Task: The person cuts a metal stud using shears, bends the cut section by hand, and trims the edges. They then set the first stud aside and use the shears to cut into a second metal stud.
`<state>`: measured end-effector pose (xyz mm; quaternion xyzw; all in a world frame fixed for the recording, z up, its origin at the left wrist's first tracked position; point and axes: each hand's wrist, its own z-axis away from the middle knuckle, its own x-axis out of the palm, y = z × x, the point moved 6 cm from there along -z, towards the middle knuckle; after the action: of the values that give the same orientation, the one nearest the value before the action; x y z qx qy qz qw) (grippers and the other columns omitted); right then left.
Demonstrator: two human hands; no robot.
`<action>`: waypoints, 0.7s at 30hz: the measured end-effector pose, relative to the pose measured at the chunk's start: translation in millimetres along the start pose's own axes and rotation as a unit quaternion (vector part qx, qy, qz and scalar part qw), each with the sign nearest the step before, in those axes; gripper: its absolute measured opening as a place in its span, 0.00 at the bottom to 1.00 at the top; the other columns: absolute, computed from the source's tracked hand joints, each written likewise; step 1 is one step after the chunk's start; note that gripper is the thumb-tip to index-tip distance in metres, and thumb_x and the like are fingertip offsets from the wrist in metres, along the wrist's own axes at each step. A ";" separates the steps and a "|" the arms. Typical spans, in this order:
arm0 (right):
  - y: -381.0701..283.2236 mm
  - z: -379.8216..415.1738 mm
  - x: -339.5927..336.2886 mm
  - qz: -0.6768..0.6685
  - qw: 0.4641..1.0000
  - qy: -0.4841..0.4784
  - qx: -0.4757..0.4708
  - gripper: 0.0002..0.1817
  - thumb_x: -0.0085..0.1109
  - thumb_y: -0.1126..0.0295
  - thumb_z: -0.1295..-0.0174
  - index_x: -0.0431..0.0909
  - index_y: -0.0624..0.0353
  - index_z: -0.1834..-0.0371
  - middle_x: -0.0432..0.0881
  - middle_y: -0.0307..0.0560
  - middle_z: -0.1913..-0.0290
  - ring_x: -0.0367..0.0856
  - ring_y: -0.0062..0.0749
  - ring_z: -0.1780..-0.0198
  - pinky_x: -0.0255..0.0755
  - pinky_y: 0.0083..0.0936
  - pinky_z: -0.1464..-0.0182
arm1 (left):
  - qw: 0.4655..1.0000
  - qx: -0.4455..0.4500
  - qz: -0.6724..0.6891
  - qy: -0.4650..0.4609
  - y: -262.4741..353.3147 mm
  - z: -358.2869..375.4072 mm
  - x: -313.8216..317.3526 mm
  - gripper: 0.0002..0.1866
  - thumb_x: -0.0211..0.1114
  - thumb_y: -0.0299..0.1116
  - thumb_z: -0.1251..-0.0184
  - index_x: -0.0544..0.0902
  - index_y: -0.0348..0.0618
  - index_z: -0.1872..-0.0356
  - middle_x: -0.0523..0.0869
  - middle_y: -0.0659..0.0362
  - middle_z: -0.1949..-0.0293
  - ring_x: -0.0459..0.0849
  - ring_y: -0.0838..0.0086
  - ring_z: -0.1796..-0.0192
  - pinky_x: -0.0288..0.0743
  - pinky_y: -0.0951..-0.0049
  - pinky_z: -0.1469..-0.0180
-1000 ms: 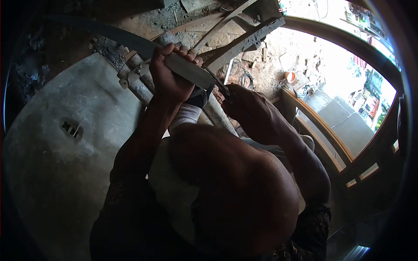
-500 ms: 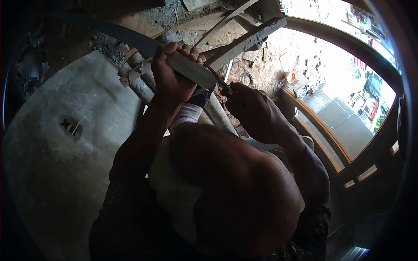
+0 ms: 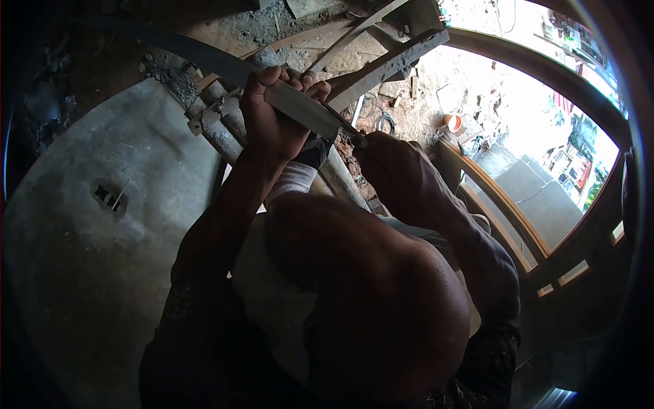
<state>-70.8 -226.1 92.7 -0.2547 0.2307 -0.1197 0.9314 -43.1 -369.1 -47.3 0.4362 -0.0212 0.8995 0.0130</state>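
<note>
My left hand [image 3: 269, 126] is wrapped round a long, flat grey board [image 3: 300, 110], with the thumb on the near side and the fingers curled over the far edge. From the grip, the board runs away to the upper left into shadow. At its near end, my right hand [image 3: 392, 162] is closed round a thin, dark, narrow tool [image 3: 346, 127]. That tool lies close against the board's end corner; its kind is too dark to make out. Below the hands my bent knee [image 3: 368, 266] and a white sock [image 3: 293, 178] show.
A rough, cement-spattered beam [image 3: 388, 71] slants behind the hands. Round poles [image 3: 221, 136] lie beneath. On the left stands a grey wall [image 3: 102, 252] with an open socket box [image 3: 109, 198]. A wooden frame [image 3: 501, 198] and an orange bucket [image 3: 452, 123] are on the right.
My right hand has shifted slightly down and right with the tool. The fingertips of my left hand have moved a little on the board, which has shifted slightly right.
</note>
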 end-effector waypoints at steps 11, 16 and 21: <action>-5.6 -9.7 -4.4 -0.001 0.999 -0.023 -0.034 0.09 0.58 0.68 0.31 0.76 0.65 0.62 0.79 0.59 0.67 0.83 0.57 0.61 0.74 0.47 0.58 | 0.999 -0.013 -0.014 -0.047 0.5 1.5 3.3 0.10 0.63 0.39 0.33 0.79 0.49 0.73 0.78 0.63 0.71 0.77 0.72 0.57 0.66 0.55 0.35; 5.6 -13.2 3.3 0.042 0.999 -0.031 -0.015 0.09 0.57 0.68 0.30 0.77 0.65 0.61 0.79 0.59 0.68 0.82 0.57 0.62 0.74 0.47 0.58 | 0.999 -0.021 -0.010 -0.047 -1.7 1.4 2.1 0.10 0.63 0.39 0.34 0.79 0.49 0.74 0.78 0.63 0.71 0.77 0.72 0.57 0.67 0.57 0.36; 6.8 -12.6 6.7 0.027 0.998 -0.035 -0.039 0.10 0.54 0.67 0.28 0.77 0.65 0.62 0.78 0.58 0.67 0.81 0.58 0.63 0.73 0.47 0.59 | 0.999 -0.012 -0.007 -0.029 -1.1 2.6 3.5 0.10 0.64 0.39 0.34 0.78 0.50 0.74 0.77 0.64 0.73 0.77 0.72 0.58 0.67 0.57 0.36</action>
<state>-70.5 -227.9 77.1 -0.2882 0.2096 -0.0766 0.9312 -43.2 -368.1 -42.9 0.4624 -0.0294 0.8858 0.0244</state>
